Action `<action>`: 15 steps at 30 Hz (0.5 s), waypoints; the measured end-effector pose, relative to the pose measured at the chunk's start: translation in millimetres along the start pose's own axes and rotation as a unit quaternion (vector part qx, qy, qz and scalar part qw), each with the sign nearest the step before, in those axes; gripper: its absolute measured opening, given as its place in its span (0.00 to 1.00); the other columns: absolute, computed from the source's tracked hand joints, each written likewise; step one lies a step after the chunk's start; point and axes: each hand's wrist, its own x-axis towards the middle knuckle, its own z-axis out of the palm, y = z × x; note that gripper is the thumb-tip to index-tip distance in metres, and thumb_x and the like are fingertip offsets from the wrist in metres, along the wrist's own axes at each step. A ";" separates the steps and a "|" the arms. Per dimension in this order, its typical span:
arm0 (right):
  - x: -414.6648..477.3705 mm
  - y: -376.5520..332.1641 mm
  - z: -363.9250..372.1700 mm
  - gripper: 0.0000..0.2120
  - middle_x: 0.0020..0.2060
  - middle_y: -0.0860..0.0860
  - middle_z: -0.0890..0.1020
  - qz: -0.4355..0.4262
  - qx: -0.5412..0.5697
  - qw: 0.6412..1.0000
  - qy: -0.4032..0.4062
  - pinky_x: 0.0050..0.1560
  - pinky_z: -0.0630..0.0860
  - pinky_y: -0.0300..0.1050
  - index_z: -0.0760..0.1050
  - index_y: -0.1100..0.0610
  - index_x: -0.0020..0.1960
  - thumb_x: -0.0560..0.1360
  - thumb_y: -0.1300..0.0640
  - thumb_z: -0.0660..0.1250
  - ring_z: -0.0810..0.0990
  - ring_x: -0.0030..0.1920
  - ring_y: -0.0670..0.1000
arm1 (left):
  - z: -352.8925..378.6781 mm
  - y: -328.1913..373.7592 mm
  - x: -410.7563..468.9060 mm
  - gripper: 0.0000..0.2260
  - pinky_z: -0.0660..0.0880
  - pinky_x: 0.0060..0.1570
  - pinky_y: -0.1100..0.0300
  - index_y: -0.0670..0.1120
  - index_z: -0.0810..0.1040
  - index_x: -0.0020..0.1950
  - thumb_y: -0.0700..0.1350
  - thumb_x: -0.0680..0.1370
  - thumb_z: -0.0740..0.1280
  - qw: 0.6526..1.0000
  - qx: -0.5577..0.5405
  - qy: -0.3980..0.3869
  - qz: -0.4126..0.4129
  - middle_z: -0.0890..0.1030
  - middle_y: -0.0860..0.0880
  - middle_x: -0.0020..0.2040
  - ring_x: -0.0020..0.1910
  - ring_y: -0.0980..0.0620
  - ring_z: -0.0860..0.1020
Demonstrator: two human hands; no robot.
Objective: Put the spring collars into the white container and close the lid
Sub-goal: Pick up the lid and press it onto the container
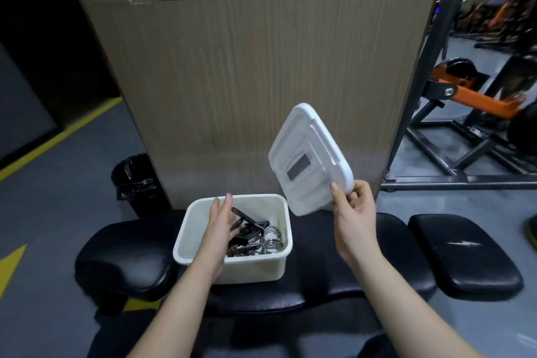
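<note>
The white container (255,266) stands open on a black padded bench (125,259). Several spring collars (255,237), with metal coils and black handles, lie piled in its right half. My left hand (221,225) reaches inside the container with fingers spread over the collars; whether it touches them I cannot tell. My right hand (353,206) pinches the lower right corner of the white lid (309,158), holding it tilted in the air above and to the right of the container.
A tall wood-grain panel (255,81) rises directly behind the bench. A black bin with a liner (135,180) sits on the floor at the left. A second black pad (462,253) is on the right, with orange and black gym equipment (476,96) beyond.
</note>
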 end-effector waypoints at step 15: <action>-9.0 14.6 20.6 0.12 0.53 0.59 0.83 0.246 0.108 0.963 0.022 0.44 0.83 0.52 0.72 0.61 0.58 0.76 0.69 0.61 0.83 0.47 0.55 | -28.4 11.5 25.0 0.17 0.76 0.37 0.55 0.43 0.74 0.64 0.51 0.80 0.66 0.992 0.007 0.124 -0.011 0.82 0.48 0.54 0.47 0.48 0.81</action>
